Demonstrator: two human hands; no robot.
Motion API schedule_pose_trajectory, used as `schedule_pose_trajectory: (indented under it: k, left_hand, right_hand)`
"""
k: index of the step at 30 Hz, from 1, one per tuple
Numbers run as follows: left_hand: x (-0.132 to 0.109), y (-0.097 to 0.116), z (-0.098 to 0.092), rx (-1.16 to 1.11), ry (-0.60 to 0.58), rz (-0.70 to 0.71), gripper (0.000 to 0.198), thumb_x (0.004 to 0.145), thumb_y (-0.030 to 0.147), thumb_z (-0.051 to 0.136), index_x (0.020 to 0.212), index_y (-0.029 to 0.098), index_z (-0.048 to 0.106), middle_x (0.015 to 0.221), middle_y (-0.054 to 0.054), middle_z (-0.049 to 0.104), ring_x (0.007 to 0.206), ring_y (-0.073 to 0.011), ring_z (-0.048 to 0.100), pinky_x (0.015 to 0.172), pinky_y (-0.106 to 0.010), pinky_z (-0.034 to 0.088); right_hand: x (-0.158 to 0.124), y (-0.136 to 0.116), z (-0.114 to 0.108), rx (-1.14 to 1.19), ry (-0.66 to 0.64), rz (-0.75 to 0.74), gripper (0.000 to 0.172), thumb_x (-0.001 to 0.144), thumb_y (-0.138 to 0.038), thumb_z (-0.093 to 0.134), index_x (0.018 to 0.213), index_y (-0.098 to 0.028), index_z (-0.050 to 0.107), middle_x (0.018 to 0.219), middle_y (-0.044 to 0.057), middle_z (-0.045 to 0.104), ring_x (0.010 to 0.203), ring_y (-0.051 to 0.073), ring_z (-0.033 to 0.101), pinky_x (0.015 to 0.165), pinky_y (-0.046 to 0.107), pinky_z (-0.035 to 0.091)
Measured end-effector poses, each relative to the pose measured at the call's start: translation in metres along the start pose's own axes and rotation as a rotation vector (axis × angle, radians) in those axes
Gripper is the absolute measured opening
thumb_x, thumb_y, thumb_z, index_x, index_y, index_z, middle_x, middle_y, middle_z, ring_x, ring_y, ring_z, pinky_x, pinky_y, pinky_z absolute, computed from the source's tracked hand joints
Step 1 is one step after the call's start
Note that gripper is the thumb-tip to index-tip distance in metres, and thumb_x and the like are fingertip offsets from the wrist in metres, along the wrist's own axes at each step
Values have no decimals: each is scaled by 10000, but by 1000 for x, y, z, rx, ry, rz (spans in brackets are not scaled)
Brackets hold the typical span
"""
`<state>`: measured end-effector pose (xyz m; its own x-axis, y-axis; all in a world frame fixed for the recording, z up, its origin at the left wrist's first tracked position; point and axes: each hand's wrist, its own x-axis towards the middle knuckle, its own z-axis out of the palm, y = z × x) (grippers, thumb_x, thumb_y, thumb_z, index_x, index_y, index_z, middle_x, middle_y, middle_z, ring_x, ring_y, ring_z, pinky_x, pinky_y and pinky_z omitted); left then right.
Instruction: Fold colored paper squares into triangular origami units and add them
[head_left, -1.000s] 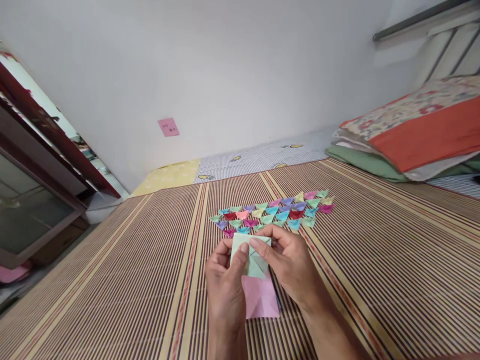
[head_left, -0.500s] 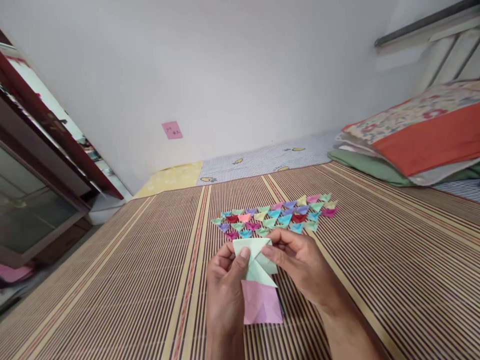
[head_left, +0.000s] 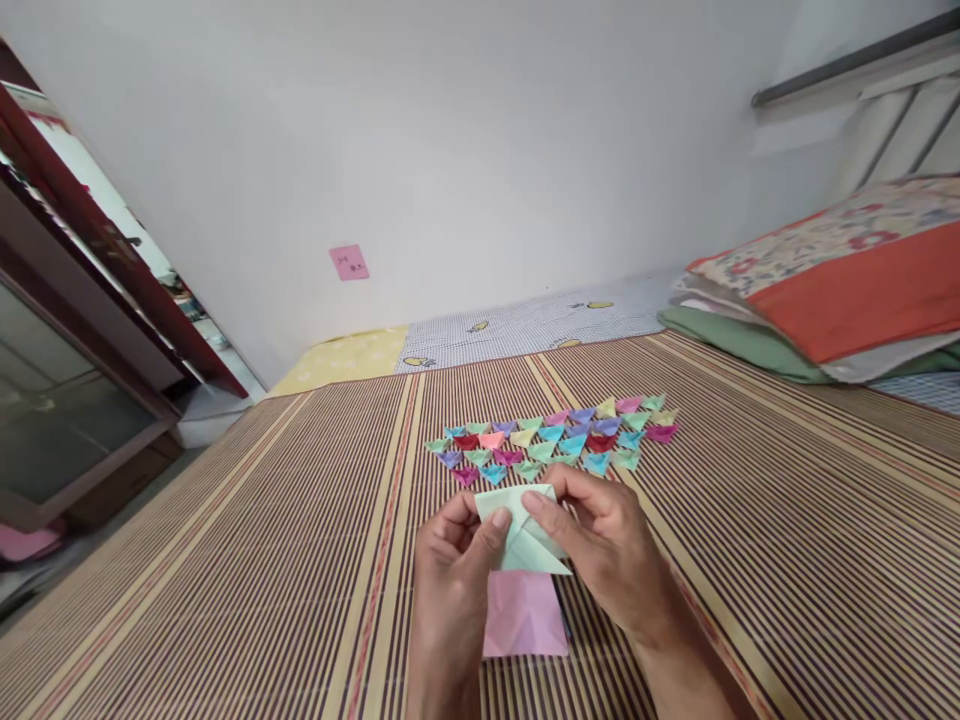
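Observation:
Both hands pinch a pale green sheet of folded paper (head_left: 525, 550), lifted above the mat. My left hand (head_left: 454, 570) grips its left side, thumb on the face and fingers behind. At the upper right part, my right hand (head_left: 607, 540) presses the paper with its thumb, the fingers behind the top edge. One pointed flap sticks out at the paper's lower right. Below it lies a creased pink paper square (head_left: 525, 615), with a dark edge of something under its right side. Just beyond my hands stand several rows of small folded paper boats (head_left: 551, 433) in many colours.
A striped bamboo mat (head_left: 300, 540) covers the bed. Folded bedding (head_left: 840, 300) is stacked at the right, near a radiator (head_left: 892, 130). A pink note (head_left: 349, 262) sticks to the white wall. At the left are a glass-fronted cabinet (head_left: 60, 400) and a doorway.
My right thumb has moved left and up across the green paper, pressing near the middle of its upper part. The paper has shifted slightly right, and the view has moved a little.

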<state>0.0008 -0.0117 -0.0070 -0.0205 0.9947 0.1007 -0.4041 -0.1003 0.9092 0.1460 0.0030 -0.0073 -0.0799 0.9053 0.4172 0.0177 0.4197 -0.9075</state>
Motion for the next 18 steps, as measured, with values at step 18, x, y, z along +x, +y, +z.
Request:
schedule_pose_trajectory:
  k: [18]
  left_hand:
    - [-1,-5,2,-2,-7,-47,288,832,399,819,949,138,782,782,-69,761,652,-176,687,619,-273,552]
  right_hand:
    - [0,-4,2,-253,165,-203,396,1010,-292,572,650,-211,431,598,-59,385,550,105,395,546,244,339]
